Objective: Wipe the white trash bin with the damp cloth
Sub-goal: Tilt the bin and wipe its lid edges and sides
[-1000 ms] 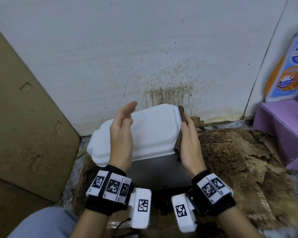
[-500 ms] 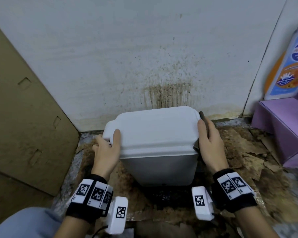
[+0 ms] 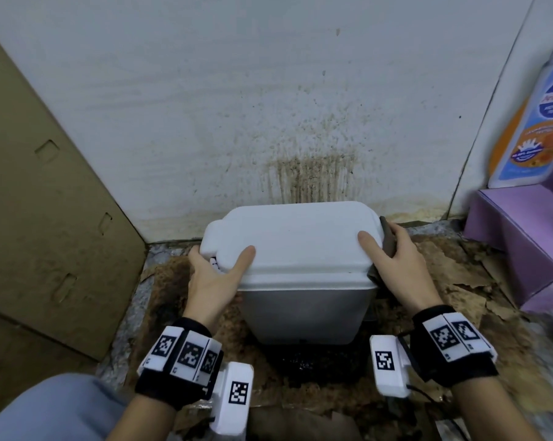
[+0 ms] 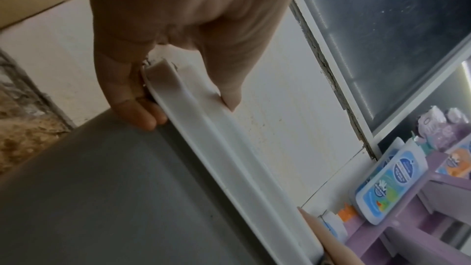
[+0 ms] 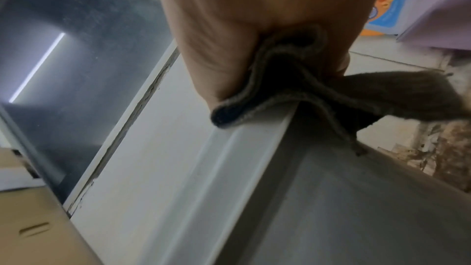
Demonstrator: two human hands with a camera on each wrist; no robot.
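The white trash bin (image 3: 297, 243) stands upright on the floor against the stained wall, with a white lid and a grey body (image 3: 307, 313). My left hand (image 3: 216, 268) grips the lid's left edge, thumb on top and fingers curled under the rim (image 4: 142, 106). My right hand (image 3: 393, 259) holds the lid's right edge with the thumb on top. The dark damp cloth (image 3: 386, 240) is pinched between that palm and the bin's side. In the right wrist view the cloth (image 5: 293, 80) is folded over the lid's corner under my hand.
A brown cardboard panel (image 3: 42, 202) leans at the left. A purple rack (image 3: 520, 240) with a blue and orange bottle (image 3: 536, 128) stands at the right. The floor (image 3: 453, 281) around the bin is torn, stained cardboard. My knee (image 3: 46, 409) shows at the lower left.
The bin was tilted between my hands a second ago; now it stands upright on the floor. Both hands moved to the lid's two edges, thumbs on top.
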